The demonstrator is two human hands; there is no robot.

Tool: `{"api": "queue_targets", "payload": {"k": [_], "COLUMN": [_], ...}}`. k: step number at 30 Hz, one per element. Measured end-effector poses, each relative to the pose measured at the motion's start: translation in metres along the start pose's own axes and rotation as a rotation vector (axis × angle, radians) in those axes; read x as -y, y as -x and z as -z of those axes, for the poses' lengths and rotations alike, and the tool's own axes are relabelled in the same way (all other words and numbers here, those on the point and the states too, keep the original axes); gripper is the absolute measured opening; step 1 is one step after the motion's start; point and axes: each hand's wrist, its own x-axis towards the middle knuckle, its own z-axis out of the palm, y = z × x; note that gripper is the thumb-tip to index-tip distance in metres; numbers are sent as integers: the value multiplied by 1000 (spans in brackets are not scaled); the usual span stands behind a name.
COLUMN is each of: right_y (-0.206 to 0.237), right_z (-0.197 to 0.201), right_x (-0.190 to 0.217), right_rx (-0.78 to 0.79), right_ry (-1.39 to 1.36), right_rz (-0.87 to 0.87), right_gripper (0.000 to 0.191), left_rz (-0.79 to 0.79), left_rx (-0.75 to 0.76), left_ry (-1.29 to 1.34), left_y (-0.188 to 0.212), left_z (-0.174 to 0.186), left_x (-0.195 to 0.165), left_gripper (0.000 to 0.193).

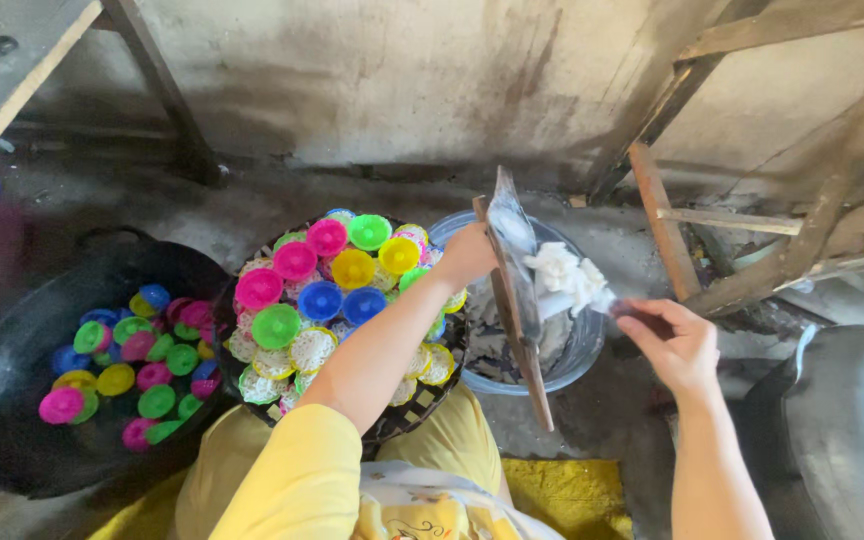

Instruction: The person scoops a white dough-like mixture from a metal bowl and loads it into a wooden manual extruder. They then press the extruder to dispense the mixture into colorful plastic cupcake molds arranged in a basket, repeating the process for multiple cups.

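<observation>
Upright over the grey bucket, a long wooden board with a shiny plastic sheet on its face runs from upper left near the wall down to lower right toward the person's lap, its long axis tilted only a little off vertical. The left hand is closed around the board's upper part, fingers wrapped behind it. The right hand is pinched shut on the dark handle of a small tool, which points left toward the board and meets a white, lumpy mass clinging to the board's face above the bucket. Just left of the bucket, a woven tray holds round plastic moulds in pink, green, yellow and blue. Farther left, a black basin holds more loose moulds.
</observation>
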Motion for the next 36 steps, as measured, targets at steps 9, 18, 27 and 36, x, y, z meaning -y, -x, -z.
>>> {"api": "queue_targets", "payload": {"k": [9,18,27,36], "right_y": [6,55,29,25], "right_z": [-69,-207,-310,-374], "right_x": [17,159,293,344], "right_rx": [35,790,487,434], "right_ry": [-351,-1480,-562,483], "right_rz": [-305,-558,126,975], "right_gripper": [78,108,124,126], "left_rz": [351,223,-131,-216], "left_rx": [98,-139,-192,-265], "left_ry": [1346,1170,15,-289], "left_y": [32,172,294,325], "left_z": [129,270,381,423], "left_x": [-46,-139,-74,-29], "left_gripper": [54,67,52,34]}}
